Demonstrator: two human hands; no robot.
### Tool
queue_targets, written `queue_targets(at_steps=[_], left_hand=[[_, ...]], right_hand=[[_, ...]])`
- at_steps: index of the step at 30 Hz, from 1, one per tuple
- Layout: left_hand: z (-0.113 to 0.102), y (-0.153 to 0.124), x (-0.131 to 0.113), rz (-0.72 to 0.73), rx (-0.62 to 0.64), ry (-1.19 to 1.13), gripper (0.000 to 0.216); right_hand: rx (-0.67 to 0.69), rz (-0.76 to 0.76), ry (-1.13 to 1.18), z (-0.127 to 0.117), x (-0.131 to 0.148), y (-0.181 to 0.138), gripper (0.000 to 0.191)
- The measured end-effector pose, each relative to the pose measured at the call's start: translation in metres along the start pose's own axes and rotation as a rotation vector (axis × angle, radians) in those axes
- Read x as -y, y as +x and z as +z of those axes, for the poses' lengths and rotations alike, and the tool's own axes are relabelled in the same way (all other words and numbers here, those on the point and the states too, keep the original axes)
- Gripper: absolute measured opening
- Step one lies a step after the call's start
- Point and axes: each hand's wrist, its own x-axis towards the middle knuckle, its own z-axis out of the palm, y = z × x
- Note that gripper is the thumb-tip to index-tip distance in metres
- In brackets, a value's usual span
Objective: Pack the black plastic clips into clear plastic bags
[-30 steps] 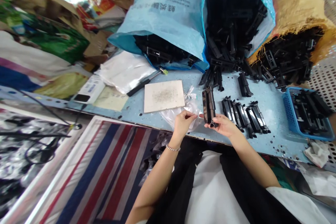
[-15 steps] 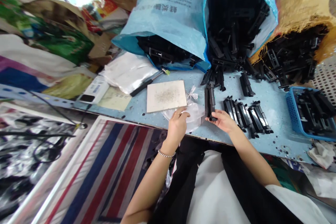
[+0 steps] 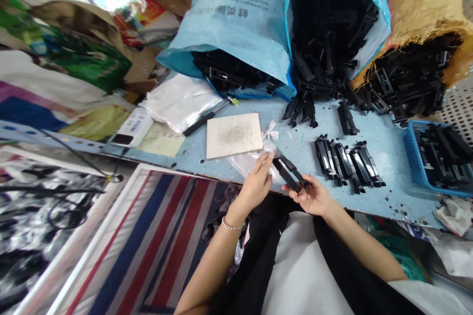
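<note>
A long, narrow black plastic part is held at a slant over the front edge of the bench, its two bars parallel with a gap between them. My right hand grips its near end between thumb and fingers. At the far end, my left hand has its fingers closed against the part; anything small between them is hidden. A clear plastic bag lies partly under the left hand, beside a pale rectangular board. Several similar black parts rest in a row to the right.
Two blue sacks and a yellow sack lie open at the back, with black parts spilling out. A blue basket of parts stands at the right. A black-handled tool and white plastic bags lie left.
My right hand has lifted the black part off the bench, drawn it nearer and tilted it leftward. My left hand has shifted slightly right and now meets the part's far end.
</note>
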Motion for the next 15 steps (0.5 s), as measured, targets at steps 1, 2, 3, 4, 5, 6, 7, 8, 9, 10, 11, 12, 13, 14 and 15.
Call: queue_targets(at_steps=[1,2,3,4,5,6,7,8,9,10,11,12,13,14,15], left_hand=[[0.000,-0.002,-0.003,0.012,0.002,0.033,0.073],[0.000,-0.004,-0.005,0.023,-0.005,0.067,0.074],[0.001,-0.005,-0.008,0.040,-0.015,0.099,0.075],[0.002,-0.006,-0.011,0.071,-0.020,0.123,0.076],[0.004,-0.007,-0.013,0.117,-0.008,0.134,0.078],[0.007,-0.007,-0.017,0.174,0.022,0.130,0.079],[0.009,-0.008,-0.020,0.234,0.068,0.114,0.080],[0.012,-0.010,-0.023,0.288,0.124,0.090,0.080],[0.015,-0.011,-0.027,0.327,0.176,0.065,0.080],[0.016,-0.013,-0.030,0.347,0.215,0.046,0.080],[0.016,-0.015,-0.033,0.350,0.237,0.033,0.079],[0.013,-0.019,-0.036,0.350,0.245,0.024,0.079],[0.006,-0.024,-0.039,0.346,0.241,0.018,0.078],[-0.004,-0.031,-0.042,0.332,0.223,0.020,0.076],[-0.018,-0.040,-0.044,0.303,0.207,0.030,0.072]], right_hand=[[-0.041,-0.067,-0.052,0.000,0.003,0.003,0.033],[-0.072,-0.119,-0.112,0.000,0.005,0.004,0.030],[-0.088,-0.143,-0.162,0.000,0.007,0.005,0.030],[-0.086,-0.136,-0.190,0.001,0.008,0.005,0.031],[-0.075,-0.120,-0.193,0.001,0.009,0.006,0.033],[-0.065,-0.107,-0.181,0.002,0.008,0.007,0.035],[-0.072,-0.122,-0.172,0.003,0.007,0.008,0.036],[-0.096,-0.165,-0.196,0.004,0.005,0.010,0.035],[-0.136,-0.232,-0.265,0.007,0.002,0.012,0.033],[-0.185,-0.310,-0.376,0.010,-0.002,0.013,0.031],[-0.224,-0.388,-0.519,0.015,-0.006,0.012,0.030],[-0.233,-0.453,-0.677,0.020,-0.010,0.009,0.032],[-0.200,-0.496,-0.831,0.026,-0.012,0.004,0.039],[-0.125,-0.509,-0.969,0.032,-0.012,-0.003,0.049],[-0.024,-0.494,-1.089,0.037,-0.009,-0.012,0.056]])
